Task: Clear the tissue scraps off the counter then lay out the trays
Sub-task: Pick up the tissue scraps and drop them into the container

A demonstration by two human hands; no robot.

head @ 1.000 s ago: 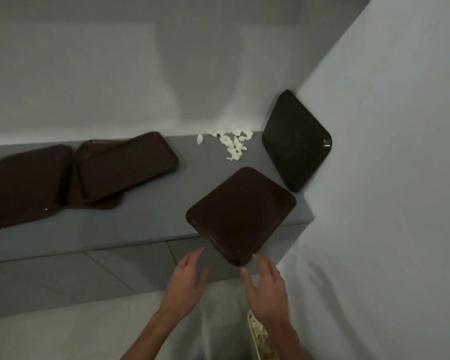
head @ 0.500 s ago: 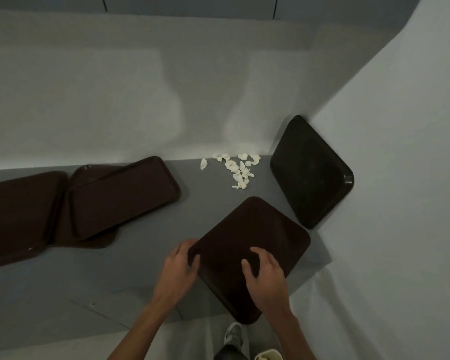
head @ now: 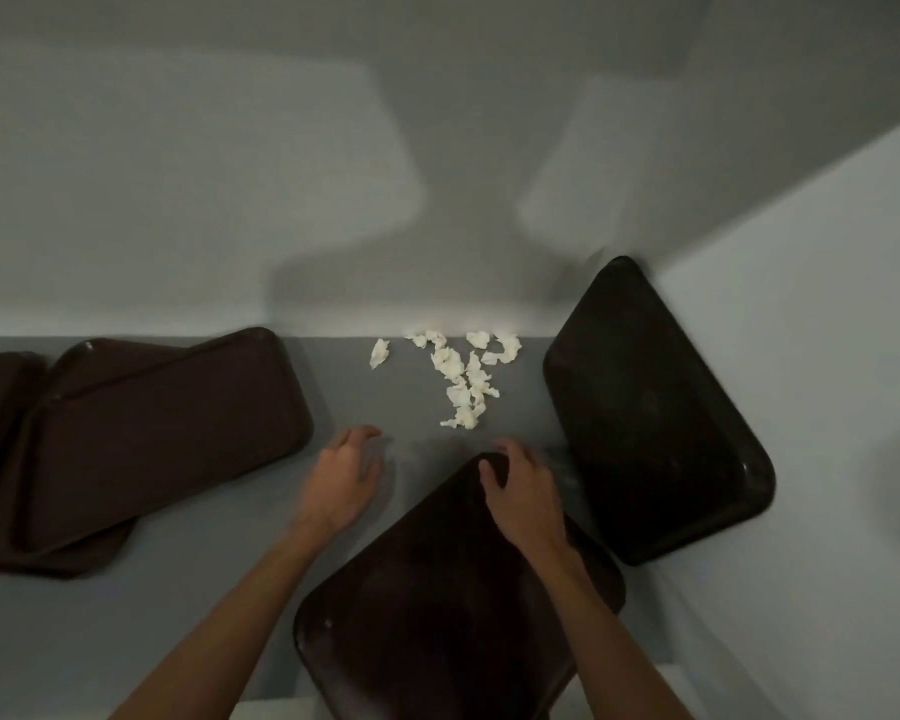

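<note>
Left grip (head: 341, 480): released, empty. Right grip (head: 520, 483): grasping brown tray (head: 437, 589) by its upper corner. Risk: the tray could nudge the tissue scraps (head: 463, 376), scattering them.

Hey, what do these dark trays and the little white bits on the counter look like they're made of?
The near tray, like the others, looks like moulded plastic: dark brown, faint sheen, rounded corners, raised rim. The white scraps look like tissue paper: matte, crumpled, torn edges.

Dim, flat light. Big soft shadows across wall (head: 333, 174) behind bench (head: 178, 589). Motion blur at rt edge, wide-angle bending near corners. Trays (head: 167, 433) v. dark, little detail.
</note>
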